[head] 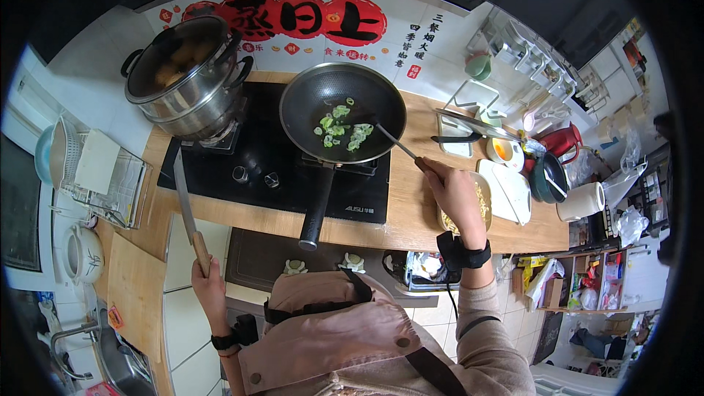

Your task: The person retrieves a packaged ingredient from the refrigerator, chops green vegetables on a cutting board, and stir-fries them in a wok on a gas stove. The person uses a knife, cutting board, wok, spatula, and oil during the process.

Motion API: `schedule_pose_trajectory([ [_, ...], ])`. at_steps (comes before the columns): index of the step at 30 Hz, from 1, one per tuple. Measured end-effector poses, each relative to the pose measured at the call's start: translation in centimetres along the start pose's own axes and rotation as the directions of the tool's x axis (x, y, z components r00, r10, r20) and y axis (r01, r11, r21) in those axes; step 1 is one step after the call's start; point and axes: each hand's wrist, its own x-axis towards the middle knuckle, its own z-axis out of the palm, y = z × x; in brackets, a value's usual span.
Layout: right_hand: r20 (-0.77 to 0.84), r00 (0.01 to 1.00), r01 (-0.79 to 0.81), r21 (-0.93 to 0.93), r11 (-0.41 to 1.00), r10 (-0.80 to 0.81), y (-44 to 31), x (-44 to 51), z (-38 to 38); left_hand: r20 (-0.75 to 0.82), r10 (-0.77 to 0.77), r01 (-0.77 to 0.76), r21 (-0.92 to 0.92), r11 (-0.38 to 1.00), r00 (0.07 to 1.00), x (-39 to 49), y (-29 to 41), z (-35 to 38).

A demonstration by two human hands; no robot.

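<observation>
My left hand [210,280] grips the wooden handle of a kitchen knife [187,201]. Its long blade points away from me, the tip close to the left edge of the black gas hob [258,203]. In my right hand [454,187] is the thin handle of a cooking utensil [397,142], probably a spatula, whose dark head is hard to make out inside the wok. The black wok [344,80] sits on the right burner, its handle [318,212] pointing towards me. Sliced green onion [333,129] lies in the wok, part of it gathered by the utensil.
A lidded steel steamer pot [184,102] stands on the left burner. Below my right hand is a container of pale shredded food [484,203], beside a white cutting board [503,192]. A wooden board [135,297] lies near the sink [113,357], and a dish rack [124,192] stands at left.
</observation>
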Motion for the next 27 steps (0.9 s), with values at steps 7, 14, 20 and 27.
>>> schedule_pose_trajectory([
  [7,-0.077,0.994,0.067,-0.062,0.996,-0.072,0.8,3.1,3.0,-0.001,-0.008,0.008,-0.008,1.000,1.000,0.2,0.2,0.2],
  [14,-0.077,0.988,0.128,-0.071,0.989,-0.134,0.6,3.3,5.0,-0.018,0.031,-0.031,0.050,0.998,0.999,-0.2,0.2,-0.5],
  [20,-0.003,0.992,0.128,-0.071,0.989,-0.128,0.6,1.5,2.9,-0.076,0.007,-0.002,0.070,0.998,0.997,-0.4,-0.2,-1.1],
  [27,0.086,0.996,0.020,-0.109,0.994,-0.011,-0.8,-1.9,-2.3,-0.109,0.028,-0.020,0.077,0.997,0.994,-0.5,-0.9,-2.1],
])
